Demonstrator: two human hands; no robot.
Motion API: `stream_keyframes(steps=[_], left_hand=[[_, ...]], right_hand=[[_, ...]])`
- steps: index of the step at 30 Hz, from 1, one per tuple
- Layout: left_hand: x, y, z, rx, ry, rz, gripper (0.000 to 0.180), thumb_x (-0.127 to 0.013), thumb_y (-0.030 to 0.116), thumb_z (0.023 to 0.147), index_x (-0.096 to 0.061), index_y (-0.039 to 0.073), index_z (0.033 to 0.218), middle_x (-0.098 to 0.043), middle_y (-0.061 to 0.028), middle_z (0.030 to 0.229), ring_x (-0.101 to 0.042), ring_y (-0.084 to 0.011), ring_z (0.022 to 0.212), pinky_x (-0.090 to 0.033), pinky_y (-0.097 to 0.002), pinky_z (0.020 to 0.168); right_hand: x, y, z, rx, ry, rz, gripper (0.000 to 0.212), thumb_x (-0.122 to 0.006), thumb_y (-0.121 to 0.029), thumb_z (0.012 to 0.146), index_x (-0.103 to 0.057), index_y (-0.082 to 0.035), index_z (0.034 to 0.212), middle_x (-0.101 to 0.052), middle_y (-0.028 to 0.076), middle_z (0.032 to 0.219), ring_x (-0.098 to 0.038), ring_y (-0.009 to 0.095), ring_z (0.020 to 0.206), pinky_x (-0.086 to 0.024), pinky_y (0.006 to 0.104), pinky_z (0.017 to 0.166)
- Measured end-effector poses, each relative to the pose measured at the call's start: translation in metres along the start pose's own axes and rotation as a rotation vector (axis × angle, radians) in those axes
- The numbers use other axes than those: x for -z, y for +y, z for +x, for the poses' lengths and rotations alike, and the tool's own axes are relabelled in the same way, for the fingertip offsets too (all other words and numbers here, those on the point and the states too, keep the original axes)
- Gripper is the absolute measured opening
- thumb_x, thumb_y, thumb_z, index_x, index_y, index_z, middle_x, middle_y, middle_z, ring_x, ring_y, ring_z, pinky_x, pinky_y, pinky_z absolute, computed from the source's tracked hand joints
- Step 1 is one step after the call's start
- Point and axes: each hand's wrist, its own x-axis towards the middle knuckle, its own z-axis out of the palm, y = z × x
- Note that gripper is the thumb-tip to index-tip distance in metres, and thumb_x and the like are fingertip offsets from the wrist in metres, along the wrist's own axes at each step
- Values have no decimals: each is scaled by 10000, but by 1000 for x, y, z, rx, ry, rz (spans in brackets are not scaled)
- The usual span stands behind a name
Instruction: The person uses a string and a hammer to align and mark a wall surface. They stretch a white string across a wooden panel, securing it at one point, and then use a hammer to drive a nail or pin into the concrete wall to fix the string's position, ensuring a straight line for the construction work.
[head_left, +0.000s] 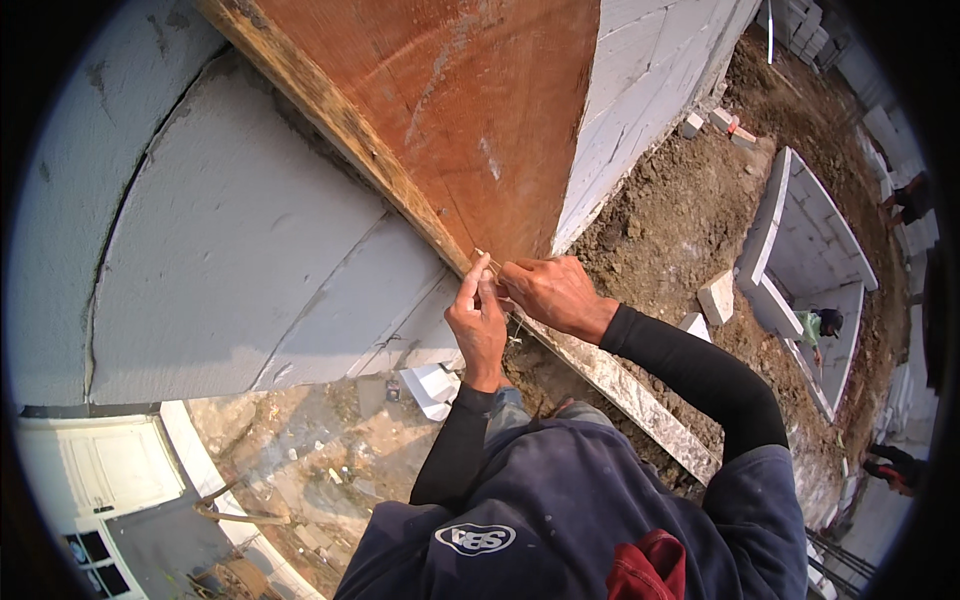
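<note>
My left hand [478,322] and my right hand [560,294] meet at the lower corner of a reddish-brown board [490,120]. Fingers and thumb of the left are pinched together, the index finger pointing up. Just to its right, the right hand is closed with its fingers curled toward the left fingertips. A thin pale strand [488,258] shows at the fingertips; whether it is wire or string I cannot make out. Along the board's left edge runs a rough wooden batten [350,125], whose lower end reaches my hands.
Grey block walls [230,240] flank the board. Below my right arm slants a mortar-stained plank [630,400]. Far below are dug soil [670,210], a block-lined pit [800,230] with a person [822,324] in it, loose white blocks [716,298], and a pale door [110,470].
</note>
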Motion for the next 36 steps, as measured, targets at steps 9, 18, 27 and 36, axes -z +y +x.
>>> stream_keyframes(steps=[9, 18, 27, 36], left_hand=[[-18, 2, 0, -7, 148, 38, 308, -641, 61, 944, -645, -63, 1226, -732, -132, 922, -669, -136, 813, -533, -297, 711], [-36, 0, 0, -3, 274, -136, 283, -654, 77, 944, -667, -81, 1178, -694, -78, 888, -613, -120, 791, -516, -283, 731], [-39, -11, 7, 38, 338, -171, 304, -640, 64, 924, -665, -80, 1190, -731, -135, 988, -678, -162, 874, -539, -311, 764], [-50, -4, -7, 68, 365, -95, 340, -570, 115, 946, -647, -86, 1211, -728, -183, 1028, -687, -210, 910, -535, -323, 797]], right_hand=[[11, 6, -11, -119, 0, 207, 191, -647, -221, 890, -606, -35, 871, -606, 141, 665, -629, 327, 585, -478, 420, 521], [32, 26, 9, -407, -294, 1147, 238, -627, -327, 947, -623, -93, 898, -631, -37, 791, -543, 54, 664, -422, 231, 589], [-6, 19, 13, -556, 9, 1561, 126, -673, -208, 956, -653, -83, 955, -645, -16, 859, -548, 46, 705, -469, 216, 657], [-17, 5, 13, -381, 322, 520, 296, -619, -60, 869, -652, -3, 1158, -719, 162, 869, -707, 241, 753, -545, 358, 684]])
